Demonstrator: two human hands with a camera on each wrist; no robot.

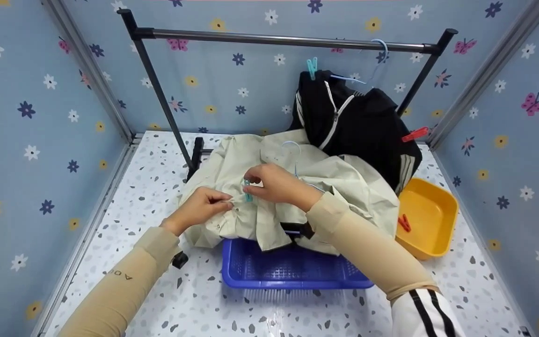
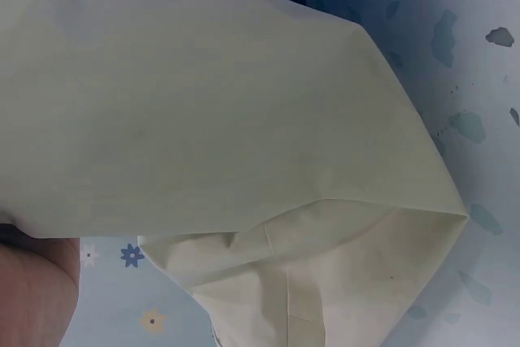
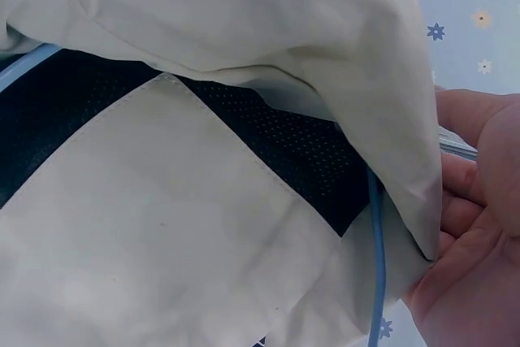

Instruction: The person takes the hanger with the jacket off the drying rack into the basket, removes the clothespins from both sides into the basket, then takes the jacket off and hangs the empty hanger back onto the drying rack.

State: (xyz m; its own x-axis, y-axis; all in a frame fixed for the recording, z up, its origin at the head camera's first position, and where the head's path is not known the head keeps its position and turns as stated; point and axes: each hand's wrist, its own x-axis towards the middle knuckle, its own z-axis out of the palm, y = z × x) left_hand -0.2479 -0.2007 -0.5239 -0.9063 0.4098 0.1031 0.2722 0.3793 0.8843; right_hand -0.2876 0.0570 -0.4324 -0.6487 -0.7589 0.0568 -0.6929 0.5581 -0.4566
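Hands [image 1: 274, 181] pinching garment [image 1: 267, 217], clothespin [image 1: 249, 197], basket rim [image 1: 297, 284] nearer, speckled surface [image 1: 145, 187] left

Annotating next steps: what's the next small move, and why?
Probably clip the teal clothespin onto the beige garment where the left grip pinches it: the right grip holds the clothespin close beside that pinched fabric, and the hung black jacket already wears clothespins.
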